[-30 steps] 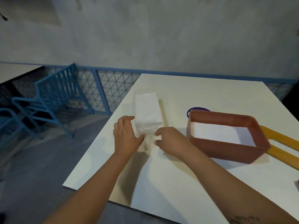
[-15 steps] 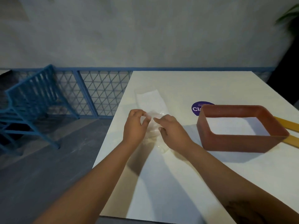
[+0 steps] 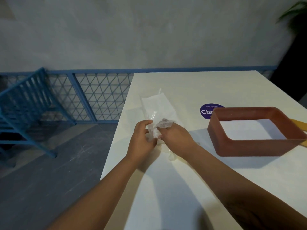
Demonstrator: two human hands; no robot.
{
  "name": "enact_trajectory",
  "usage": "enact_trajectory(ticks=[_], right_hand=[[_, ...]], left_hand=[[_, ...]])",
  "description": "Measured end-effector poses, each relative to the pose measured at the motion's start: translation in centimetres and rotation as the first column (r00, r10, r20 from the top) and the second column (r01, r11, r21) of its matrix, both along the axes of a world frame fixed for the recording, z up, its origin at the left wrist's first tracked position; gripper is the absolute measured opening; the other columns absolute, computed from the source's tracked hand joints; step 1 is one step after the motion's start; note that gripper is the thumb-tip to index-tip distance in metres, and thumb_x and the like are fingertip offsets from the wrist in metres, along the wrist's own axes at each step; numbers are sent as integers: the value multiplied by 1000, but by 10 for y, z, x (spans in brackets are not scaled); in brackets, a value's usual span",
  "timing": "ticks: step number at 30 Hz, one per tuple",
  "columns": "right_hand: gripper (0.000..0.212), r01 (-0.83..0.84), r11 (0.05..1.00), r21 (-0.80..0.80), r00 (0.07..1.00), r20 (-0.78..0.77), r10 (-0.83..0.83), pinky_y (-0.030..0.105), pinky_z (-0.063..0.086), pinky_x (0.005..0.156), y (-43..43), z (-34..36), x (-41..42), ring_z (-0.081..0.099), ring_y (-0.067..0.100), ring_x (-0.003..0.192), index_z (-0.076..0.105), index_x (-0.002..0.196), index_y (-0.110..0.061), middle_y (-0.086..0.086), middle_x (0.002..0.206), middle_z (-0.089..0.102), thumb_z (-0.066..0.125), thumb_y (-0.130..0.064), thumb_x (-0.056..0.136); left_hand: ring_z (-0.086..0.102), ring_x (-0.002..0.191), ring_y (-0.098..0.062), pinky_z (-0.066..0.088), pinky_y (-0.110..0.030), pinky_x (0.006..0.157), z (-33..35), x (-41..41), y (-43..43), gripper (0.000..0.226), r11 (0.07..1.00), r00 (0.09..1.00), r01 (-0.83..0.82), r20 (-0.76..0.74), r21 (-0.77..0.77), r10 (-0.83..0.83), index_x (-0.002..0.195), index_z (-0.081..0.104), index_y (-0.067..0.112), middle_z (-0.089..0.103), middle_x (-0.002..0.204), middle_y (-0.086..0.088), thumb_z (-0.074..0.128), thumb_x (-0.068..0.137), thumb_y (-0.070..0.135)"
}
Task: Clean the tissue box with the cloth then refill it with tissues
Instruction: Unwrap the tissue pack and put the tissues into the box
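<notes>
— Holding what?
— Pinching the bunched near end of the wrapper with the left hand and the right hand, curled tight into the clear film from either side. Looks like working the end open.
— And the contents?
— Tissues packed inside, lying flat on the table just beyond the knuckles. Left of the tissue box, well apart from it.
— Handling?
— Probably light and soft; likely to sag or fan out if lifted by one end. Slippery, crackly film, so best gripped where already bunched. Once bare, better to take the stack by both long sides or from underneath. Stiff-looking walls on the box; safe to steady by a wall.
— Anything unclear?
— Cannot tell torn film from merely crumpled. Cannot see the fingertips buried in it. Cannot say floor or bare table for the white inside the box. Can read only part of the purple sticker behind the box's far corner. Cannot identify the yellow thing past the box, cut off at the right edge.
</notes>
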State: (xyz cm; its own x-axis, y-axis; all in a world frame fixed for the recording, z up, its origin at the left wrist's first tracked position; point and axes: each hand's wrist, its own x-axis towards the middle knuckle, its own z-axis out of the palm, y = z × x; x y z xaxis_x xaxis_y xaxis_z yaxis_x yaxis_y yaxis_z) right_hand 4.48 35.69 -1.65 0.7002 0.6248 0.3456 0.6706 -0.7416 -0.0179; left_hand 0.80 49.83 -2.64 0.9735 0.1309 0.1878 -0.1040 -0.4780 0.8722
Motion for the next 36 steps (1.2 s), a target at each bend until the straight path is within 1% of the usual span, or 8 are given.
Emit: enact_trajectory(ticks=[3,9,12,17,24,29,33,36], right_hand=[[24,12,1000,-15,999,-44,-12,28,53,69,2,-2,7,69,27,85,69,95,-6,11,88,71,76,-9,72],[27,-17,999,-40,1000,24,18,26,51,52,5,-10,16,66,25,62,67,86,-5,9,73,67,78,0,62],[28,-27,991,-133,991,124,44,29,54,54,3,-12,19,66,26,60,67,89,-4,11,72,68,75,0,62],[35,-93,992,-84,970,215,109,30,55,53,1,-11,21,67,27,62,67,96,0,13,76,70,73,3,61],[17,-107,981,-161,914,373,160,20,39,41,4,6,11,54,16,38,69,64,-11,-1,50,61,60,-7,50],[29,-168,985,-47,913,369,173,24,46,46,1,-4,12,58,22,46,67,70,-6,7,58,63,38,-5,71],[20,-191,981,28,887,433,160,30,50,57,-2,-9,-6,60,25,59,67,74,-5,10,68,63,47,0,76],[10,-218,972,89,885,439,159,35,55,63,-8,-12,-26,64,27,67,68,79,-3,12,75,66,58,1,77]], left_hand=[[52,93,7,46,-14,77,0,2,3,61,999,1000,17,1,32,-17,125,46,23,41,122,13,70,73,3],[49,101,-3,35,3,76,-2,4,6,61,997,999,36,10,71,-36,126,46,18,43,125,7,69,71,2],[48,103,-2,38,-8,79,-2,5,6,60,997,1000,31,2,68,-31,126,47,17,45,128,5,68,72,3],[48,101,0,38,-17,83,0,6,5,60,996,1000,29,-2,80,-29,126,47,19,46,128,6,71,72,8],[52,113,-11,44,-25,88,-6,8,2,63,995,1000,-17,13,102,15,126,47,21,45,130,9,76,71,11],[51,116,-17,48,-39,93,-8,11,-2,62,993,997,-48,68,107,41,126,48,18,42,134,6,73,71,5],[46,120,-13,40,-22,90,-7,14,0,61,982,994,-70,92,177,55,128,47,19,38,139,4,69,73,6],[40,127,-14,34,-22,96,-3,14,1,47,984,996,-76,58,159,67,130,46,19,35,142,2,56,85,9]])
